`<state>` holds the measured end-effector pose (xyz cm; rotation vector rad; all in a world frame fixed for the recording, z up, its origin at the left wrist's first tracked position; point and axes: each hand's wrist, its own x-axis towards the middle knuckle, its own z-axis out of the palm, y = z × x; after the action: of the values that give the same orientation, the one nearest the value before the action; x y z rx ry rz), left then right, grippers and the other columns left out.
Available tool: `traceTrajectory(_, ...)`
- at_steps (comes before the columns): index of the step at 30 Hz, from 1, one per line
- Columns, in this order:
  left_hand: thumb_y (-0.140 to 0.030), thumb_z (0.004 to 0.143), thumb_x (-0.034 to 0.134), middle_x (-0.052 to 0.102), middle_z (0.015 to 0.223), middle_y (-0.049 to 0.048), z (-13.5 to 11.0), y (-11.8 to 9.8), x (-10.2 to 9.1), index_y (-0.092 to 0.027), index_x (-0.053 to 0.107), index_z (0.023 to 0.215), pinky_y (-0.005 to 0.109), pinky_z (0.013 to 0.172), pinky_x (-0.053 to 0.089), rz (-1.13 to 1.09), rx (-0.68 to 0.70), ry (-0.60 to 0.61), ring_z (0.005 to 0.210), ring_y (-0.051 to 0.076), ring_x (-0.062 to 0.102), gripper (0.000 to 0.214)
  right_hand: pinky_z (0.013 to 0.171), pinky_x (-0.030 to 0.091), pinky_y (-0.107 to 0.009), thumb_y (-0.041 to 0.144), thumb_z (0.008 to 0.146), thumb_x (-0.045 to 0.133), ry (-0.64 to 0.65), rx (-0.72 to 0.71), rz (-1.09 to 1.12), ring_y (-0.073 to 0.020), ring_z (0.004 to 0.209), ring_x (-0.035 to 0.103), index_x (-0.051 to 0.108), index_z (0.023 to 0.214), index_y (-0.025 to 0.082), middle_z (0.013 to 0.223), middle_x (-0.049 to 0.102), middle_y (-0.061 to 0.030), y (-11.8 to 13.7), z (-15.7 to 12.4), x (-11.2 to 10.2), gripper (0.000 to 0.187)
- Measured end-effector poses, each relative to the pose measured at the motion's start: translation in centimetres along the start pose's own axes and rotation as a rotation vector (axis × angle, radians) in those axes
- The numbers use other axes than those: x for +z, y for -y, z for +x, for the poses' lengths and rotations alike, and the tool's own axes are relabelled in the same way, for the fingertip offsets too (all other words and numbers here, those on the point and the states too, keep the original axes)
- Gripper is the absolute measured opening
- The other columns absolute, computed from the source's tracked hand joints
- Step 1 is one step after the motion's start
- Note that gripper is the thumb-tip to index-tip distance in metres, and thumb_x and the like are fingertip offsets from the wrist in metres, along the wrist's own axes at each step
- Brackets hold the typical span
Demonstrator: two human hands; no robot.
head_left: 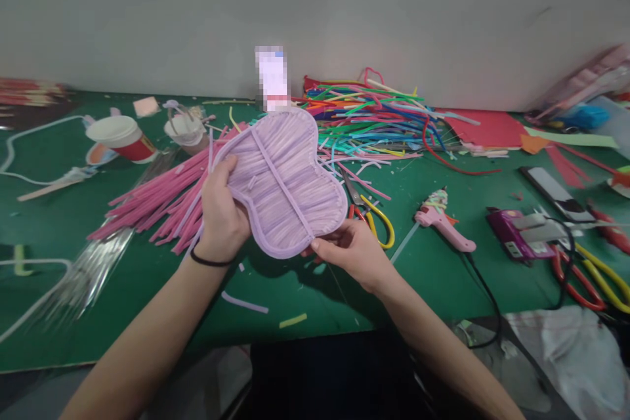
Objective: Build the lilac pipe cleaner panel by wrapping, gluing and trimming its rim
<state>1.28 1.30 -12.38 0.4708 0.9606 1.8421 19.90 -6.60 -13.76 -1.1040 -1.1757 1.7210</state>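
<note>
A lilac butterfly-like panel made of pipe cleaners [268, 210] is held up over the table, tilted toward me. Its rim is a thick lilac border, and one straight lilac strip runs diagonally across its ribbed face. My left hand [221, 210] grips the panel's left edge, thumb on the front and fingers hidden behind. At the lower right edge, by the end of the strip, my right hand [352, 252] pinches the panel between thumb and fingers. Scissors with red and yellow handles [377, 220] lie just beyond my right hand.
Pink pipe cleaners [152, 200] lie to the left, beside a paper cup [118, 134]. A multicoloured pile of pipe cleaners [374, 111] sits at the back near a lit, blurred-out phone [273, 75]. On the right are a pink glue gun [447, 226] with a cord and a purple device [519, 236].
</note>
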Motion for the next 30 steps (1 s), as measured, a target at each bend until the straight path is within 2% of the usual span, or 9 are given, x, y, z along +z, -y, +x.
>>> traceTrajectory(5, -0.018, 0.083, 0.061, 0.076, 0.092, 0.0033, 0.1, 0.1, -0.2, -0.02, 0.068, 0.08, 0.033, 0.092, 0.059, 0.044, 0.04, 0.007, 0.101, 0.021, 0.071, 0.008, 0.061, 0.054, -0.029, 0.042, 0.062, 0.087, -0.012, 0.015, -0.012, -0.0177, 0.07, 0.07, 0.072, 0.082, 0.016, 0.076, 0.075, -0.0053, 0.3, -0.2, 0.3, 0.037)
traceTrajectory(10, -0.016, 0.086, 0.058, 0.075, 0.086, 0.0013, -0.2, 0.1, -0.1, -0.02, 0.068, 0.077, 0.032, 0.091, 0.059, 0.042, 0.049, 0.006, 0.09, 0.018, 0.071, 0.015, 0.056, 0.051, -0.025, 0.037, 0.063, 0.085, -0.016, 0.02, -0.024, -0.0163, 0.066, 0.069, 0.069, 0.081, 0.017, 0.072, 0.072, -0.0029, 0.3, -0.3, 0.6, 0.031)
traceTrajectory(16, -0.015, 0.084, 0.06, 0.074, 0.082, 0.0001, -0.4, 0.0, 0.1, -0.019, 0.069, 0.077, 0.029, 0.087, 0.059, 0.023, 0.092, 0.03, 0.081, 0.015, 0.07, 0.012, 0.053, 0.049, -0.023, 0.032, 0.071, 0.077, -0.022, 0.002, -0.033, -0.0143, 0.062, 0.066, 0.066, 0.075, 0.017, 0.067, 0.069, -0.0021, -0.1, -0.1, 0.9, 0.019)
traceTrajectory(23, -0.015, 0.081, 0.062, 0.072, 0.079, -0.0008, -0.2, 0.1, -0.1, -0.018, 0.07, 0.077, 0.025, 0.082, 0.059, 0.026, 0.092, 0.038, 0.074, 0.013, 0.067, 0.009, 0.06, 0.051, -0.024, 0.038, 0.067, 0.085, 0.104, 0.008, -0.044, -0.0146, 0.071, 0.067, 0.068, 0.09, 0.018, 0.083, 0.073, -0.0029, 0.1, -0.4, 0.5, 0.035)
traceTrajectory(27, -0.017, 0.079, 0.063, 0.072, 0.08, -0.0009, -0.3, 0.2, -0.1, -0.018, 0.069, 0.077, 0.024, 0.077, 0.058, 0.07, 0.144, 0.044, 0.078, 0.014, 0.067, 0.007, 0.053, 0.049, -0.023, 0.045, 0.077, 0.075, 0.014, -0.001, -0.052, -0.0142, 0.064, 0.067, 0.068, 0.082, 0.016, 0.071, 0.071, -0.0027, -0.5, -0.2, 0.7, 0.031)
traceTrajectory(30, -0.017, 0.077, 0.066, 0.072, 0.078, -0.0003, -0.4, 0.2, -0.1, -0.016, 0.07, 0.077, 0.022, 0.074, 0.056, 0.056, 0.165, 0.057, 0.075, 0.013, 0.066, 0.004, 0.052, 0.049, -0.022, 0.043, 0.081, 0.072, 0.0, -0.035, -0.055, -0.0127, 0.061, 0.067, 0.068, 0.08, 0.015, 0.069, 0.07, -0.002, -0.8, -0.1, 0.8, 0.028)
